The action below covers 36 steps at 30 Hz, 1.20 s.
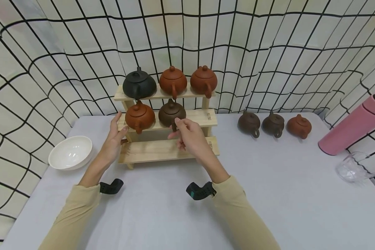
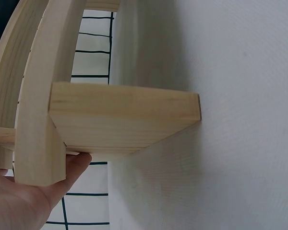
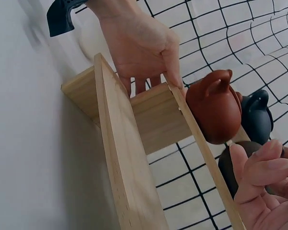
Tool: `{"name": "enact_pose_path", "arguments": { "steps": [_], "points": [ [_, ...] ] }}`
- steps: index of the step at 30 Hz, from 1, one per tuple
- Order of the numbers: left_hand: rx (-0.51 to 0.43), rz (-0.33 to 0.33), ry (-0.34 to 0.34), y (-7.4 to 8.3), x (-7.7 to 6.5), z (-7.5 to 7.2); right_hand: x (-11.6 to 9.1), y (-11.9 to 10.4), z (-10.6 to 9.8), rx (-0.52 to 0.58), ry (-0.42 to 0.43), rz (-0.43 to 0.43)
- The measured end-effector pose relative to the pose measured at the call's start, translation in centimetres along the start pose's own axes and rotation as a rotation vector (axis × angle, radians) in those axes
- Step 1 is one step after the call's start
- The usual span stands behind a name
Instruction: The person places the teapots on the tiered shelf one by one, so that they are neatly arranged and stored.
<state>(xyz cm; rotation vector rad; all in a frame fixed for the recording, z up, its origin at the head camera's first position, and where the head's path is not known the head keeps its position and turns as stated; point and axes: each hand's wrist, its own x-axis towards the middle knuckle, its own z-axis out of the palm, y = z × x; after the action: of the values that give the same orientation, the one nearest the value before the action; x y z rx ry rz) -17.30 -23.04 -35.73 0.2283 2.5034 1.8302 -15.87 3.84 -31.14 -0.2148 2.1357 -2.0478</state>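
A three-tier wooden rack (image 1: 156, 150) stands on the table. On its middle tier are an orange-brown teapot (image 1: 140, 116) and, to the right, a dark brown teapot (image 1: 168, 113). My right hand (image 1: 192, 138) pinches the dark brown teapot's handle between thumb and fingers. The left hand (image 1: 111, 141) grips the left end of the rack, thumb by the middle tier and fingers on the side panel (image 3: 158, 122). A black teapot (image 1: 139, 83) and two reddish teapots, one central (image 1: 173, 81) and one at right (image 1: 203, 80), sit on the top tier.
Right of the rack, two dark brown teapots (image 1: 249, 123) and a reddish one (image 1: 299, 126) stand in a row. A pink bottle (image 1: 351, 125) and a clear glass (image 1: 356, 168) are farther right. A white bowl (image 1: 71, 152) lies at left. Black wire grid (image 1: 234, 47) encloses the back.
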Motion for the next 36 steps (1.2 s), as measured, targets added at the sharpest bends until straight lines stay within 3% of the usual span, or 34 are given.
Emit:
{"name": "enact_pose_path", "arguments": {
  "steps": [5, 11, 19, 27, 36],
  "points": [
    [0.003, -0.004, -0.003, 0.1, 0.0, 0.1, -0.4, 0.3, -2.8, -0.003, 0.070, -0.013],
    [0.012, -0.010, -0.002, -0.2, 0.0, 0.0, -0.7, 1.4, -8.6, -0.036, 0.210, 0.018],
    [0.015, -0.011, -0.004, -0.3, -0.2, 0.0, -2.3, 3.6, -16.3, -0.176, 0.372, 0.107],
    [0.007, -0.002, -0.001, -0.1, -0.1, -0.2, -3.0, 7.0, -19.9, -0.245, 0.377, 0.270],
    [0.014, 0.001, -0.003, 0.0, -0.1, -0.1, -2.7, 9.0, -21.2, -0.061, 0.238, 0.254]
  ]
}}
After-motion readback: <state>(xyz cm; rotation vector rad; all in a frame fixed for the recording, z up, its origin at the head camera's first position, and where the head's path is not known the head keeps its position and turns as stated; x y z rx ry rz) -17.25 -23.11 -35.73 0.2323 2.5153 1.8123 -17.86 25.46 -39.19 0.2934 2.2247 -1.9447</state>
